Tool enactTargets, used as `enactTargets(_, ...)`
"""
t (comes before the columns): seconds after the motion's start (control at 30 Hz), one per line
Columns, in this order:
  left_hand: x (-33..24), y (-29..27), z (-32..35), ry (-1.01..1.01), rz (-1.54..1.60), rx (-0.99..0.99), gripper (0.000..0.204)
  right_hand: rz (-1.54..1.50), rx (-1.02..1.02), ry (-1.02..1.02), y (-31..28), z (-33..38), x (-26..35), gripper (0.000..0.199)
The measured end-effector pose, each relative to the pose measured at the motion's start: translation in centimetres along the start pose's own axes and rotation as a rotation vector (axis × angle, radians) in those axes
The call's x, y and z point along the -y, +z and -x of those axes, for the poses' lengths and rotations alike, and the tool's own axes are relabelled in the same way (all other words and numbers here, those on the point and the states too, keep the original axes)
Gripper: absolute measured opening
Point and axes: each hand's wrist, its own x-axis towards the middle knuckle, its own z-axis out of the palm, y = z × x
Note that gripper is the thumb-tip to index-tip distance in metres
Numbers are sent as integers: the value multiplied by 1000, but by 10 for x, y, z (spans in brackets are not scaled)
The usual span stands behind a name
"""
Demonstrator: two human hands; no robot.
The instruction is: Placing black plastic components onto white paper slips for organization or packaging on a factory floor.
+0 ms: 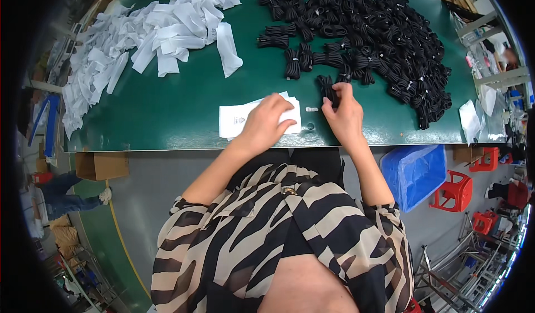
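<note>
My left hand (265,122) rests on a stack of flat white printed paper sleeves (229,121) near the table's front edge. Its fingers are bent but apart from the thumb, with nothing visibly gripped. Just to the right, my right hand (346,116) pinches a bundled black cable (326,87) between thumb and fingers, close to the tabletop. A small pale label strip (311,109) lies between the stack and this hand. Beyond my right hand spreads a large heap of coiled black cables (384,40), each tied into a bundle.
White paper pieces (184,29) lie heaped across the far left of the green table (184,107). A blue lined bin (409,179) and red stools (454,190) stand on the floor to the right. A cardboard box (103,165) sits below the table's left end.
</note>
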Motion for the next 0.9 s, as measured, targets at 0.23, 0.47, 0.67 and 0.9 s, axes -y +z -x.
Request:
enactTargets(0.23,-2,15,0,-102,2,19,10,-177,49,-122,-27,39,8,38)
enactTargets(0.47,0,6,0,-364,331,40,5,-12,59,-456,-34,44,14,44)
enactTargets(0.67,-6,-1,0,-397,337,67,7,-37,174,-569,-38,39,17,44)
enactTargets(0.9,-21,-8,-3,37,259,33,10,-949,438,526,-25,48,16,27)
